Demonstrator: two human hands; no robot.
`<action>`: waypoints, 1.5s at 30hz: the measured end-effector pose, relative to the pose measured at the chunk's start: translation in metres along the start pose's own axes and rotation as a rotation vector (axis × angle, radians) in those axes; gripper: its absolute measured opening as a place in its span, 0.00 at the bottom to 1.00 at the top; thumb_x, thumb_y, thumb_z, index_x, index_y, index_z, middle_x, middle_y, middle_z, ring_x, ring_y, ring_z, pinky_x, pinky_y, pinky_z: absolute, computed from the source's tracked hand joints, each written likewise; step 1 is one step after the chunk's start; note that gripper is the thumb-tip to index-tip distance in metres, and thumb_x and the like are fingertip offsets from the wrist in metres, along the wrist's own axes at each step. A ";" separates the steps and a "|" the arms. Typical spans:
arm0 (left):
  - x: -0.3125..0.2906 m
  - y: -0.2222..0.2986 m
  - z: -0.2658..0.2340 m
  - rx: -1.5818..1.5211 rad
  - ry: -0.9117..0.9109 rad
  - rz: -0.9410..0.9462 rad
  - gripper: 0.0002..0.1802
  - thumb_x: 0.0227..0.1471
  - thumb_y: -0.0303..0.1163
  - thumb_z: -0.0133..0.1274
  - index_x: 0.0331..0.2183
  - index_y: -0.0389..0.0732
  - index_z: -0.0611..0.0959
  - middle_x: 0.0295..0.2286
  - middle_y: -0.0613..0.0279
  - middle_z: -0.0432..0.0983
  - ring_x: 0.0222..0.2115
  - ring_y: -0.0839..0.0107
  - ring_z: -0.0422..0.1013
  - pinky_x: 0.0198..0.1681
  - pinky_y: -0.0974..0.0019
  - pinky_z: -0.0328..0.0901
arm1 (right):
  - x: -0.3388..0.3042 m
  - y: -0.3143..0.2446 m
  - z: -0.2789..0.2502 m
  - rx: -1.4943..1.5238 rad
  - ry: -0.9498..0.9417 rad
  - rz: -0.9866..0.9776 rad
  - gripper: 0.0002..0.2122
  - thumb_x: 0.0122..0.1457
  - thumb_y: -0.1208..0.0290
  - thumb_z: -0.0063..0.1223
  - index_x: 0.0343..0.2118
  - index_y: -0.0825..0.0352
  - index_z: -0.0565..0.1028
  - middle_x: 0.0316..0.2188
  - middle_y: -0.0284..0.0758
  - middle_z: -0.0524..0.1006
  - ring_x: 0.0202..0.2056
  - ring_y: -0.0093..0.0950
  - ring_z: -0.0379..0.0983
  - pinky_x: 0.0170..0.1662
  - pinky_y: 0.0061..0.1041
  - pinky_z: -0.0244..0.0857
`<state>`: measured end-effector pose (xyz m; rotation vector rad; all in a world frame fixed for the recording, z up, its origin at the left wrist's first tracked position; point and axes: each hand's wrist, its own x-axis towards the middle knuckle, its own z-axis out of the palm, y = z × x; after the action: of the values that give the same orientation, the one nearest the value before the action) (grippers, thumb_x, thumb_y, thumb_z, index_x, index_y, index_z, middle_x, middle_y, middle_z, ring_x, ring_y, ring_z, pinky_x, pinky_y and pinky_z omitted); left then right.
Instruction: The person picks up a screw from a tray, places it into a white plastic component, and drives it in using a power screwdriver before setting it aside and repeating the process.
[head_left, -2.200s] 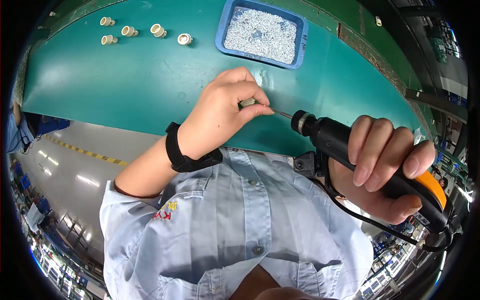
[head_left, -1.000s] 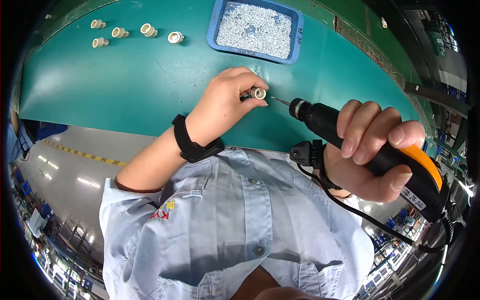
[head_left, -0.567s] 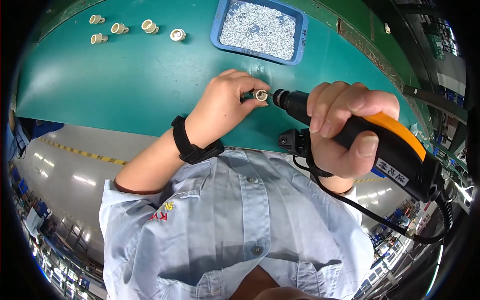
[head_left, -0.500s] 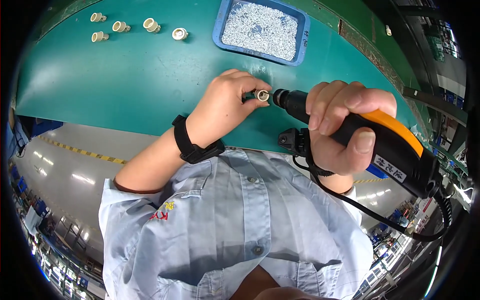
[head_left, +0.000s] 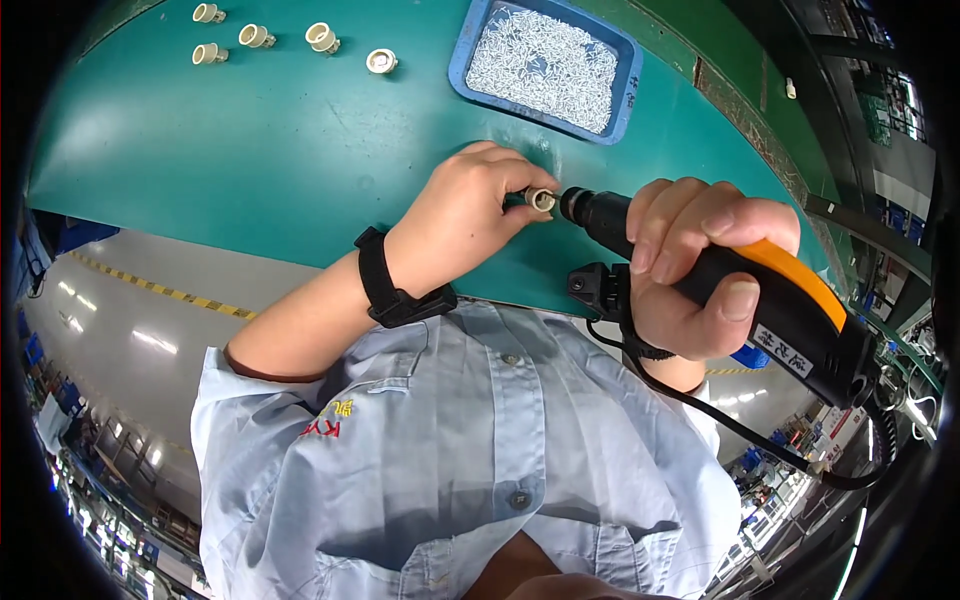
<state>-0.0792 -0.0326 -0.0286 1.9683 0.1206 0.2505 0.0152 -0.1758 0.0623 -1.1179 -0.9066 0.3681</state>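
Note:
Between thumb and fingers, my left hand (head_left: 478, 205) pinches a small cream lamp socket (head_left: 541, 200), its round opening turned toward the tool. My right hand (head_left: 700, 250) is wrapped round a black and orange electric screwdriver (head_left: 790, 300). The screwdriver's thin bit reaches into the socket's opening; how far it sits inside is too small to tell. Several more cream sockets stand or lie at the far left of the green table, the closest being a socket (head_left: 381, 62) with its opening up.
A blue tray (head_left: 634, 75) full of small silvery screws stands at the back of the green table (head_left: 250, 160). A black cable (head_left: 740, 430) loops from the screwdriver below my right arm. Another small pale piece (head_left: 790, 88) lies on the ledge at far right.
The table, tray and sockets appear shifted in the picture as the view turns slightly. Both hands keep their holds, the bit still at the socket's opening.

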 end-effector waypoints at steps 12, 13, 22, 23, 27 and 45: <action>0.003 0.000 -0.001 0.020 -0.025 0.018 0.13 0.37 0.23 0.62 0.32 0.39 0.83 0.26 0.59 0.77 0.30 0.60 0.71 0.34 0.62 0.67 | 0.008 0.004 0.013 -0.115 0.096 0.074 0.17 0.58 0.54 0.50 0.35 0.65 0.64 0.14 0.28 0.65 0.15 0.21 0.61 0.22 0.23 0.57; 0.003 0.000 -0.002 0.025 -0.026 0.024 0.13 0.37 0.23 0.61 0.32 0.39 0.83 0.25 0.59 0.76 0.29 0.59 0.71 0.35 0.61 0.67 | 0.008 0.005 0.015 -0.119 0.117 0.067 0.17 0.58 0.54 0.50 0.35 0.65 0.64 0.14 0.28 0.64 0.15 0.21 0.61 0.22 0.22 0.57; 0.066 0.060 0.002 0.219 0.047 0.237 0.07 0.44 0.24 0.54 0.30 0.35 0.76 0.25 0.50 0.73 0.27 0.51 0.71 0.32 0.54 0.67 | -0.014 -0.040 -0.046 0.196 0.207 -0.447 0.19 0.59 0.53 0.51 0.39 0.65 0.63 0.18 0.28 0.67 0.20 0.21 0.65 0.24 0.20 0.57; 0.086 0.065 0.002 0.265 0.027 0.312 0.06 0.45 0.25 0.53 0.30 0.34 0.75 0.26 0.48 0.73 0.28 0.49 0.72 0.32 0.53 0.68 | -0.018 -0.040 -0.047 0.202 0.203 -0.470 0.19 0.59 0.53 0.51 0.39 0.65 0.63 0.18 0.28 0.67 0.20 0.21 0.65 0.24 0.20 0.57; 0.192 0.045 0.005 0.505 -0.013 0.284 0.11 0.48 0.27 0.53 0.36 0.35 0.76 0.29 0.44 0.75 0.34 0.48 0.73 0.37 0.54 0.70 | -0.026 -0.040 -0.045 0.052 0.343 -0.444 0.16 0.58 0.56 0.49 0.37 0.65 0.65 0.15 0.26 0.64 0.17 0.18 0.60 0.22 0.18 0.53; 0.288 -0.059 -0.087 0.244 0.102 -0.226 0.12 0.49 0.24 0.56 0.38 0.34 0.80 0.33 0.51 0.79 0.32 0.68 0.77 0.36 0.68 0.72 | -0.038 -0.041 -0.041 -0.133 0.457 -0.268 0.16 0.58 0.56 0.51 0.37 0.64 0.65 0.14 0.26 0.64 0.16 0.19 0.61 0.22 0.18 0.53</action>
<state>0.1823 0.1262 -0.0152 2.1616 0.4551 0.1946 0.0165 -0.2435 0.0759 -1.1224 -0.6661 -0.1679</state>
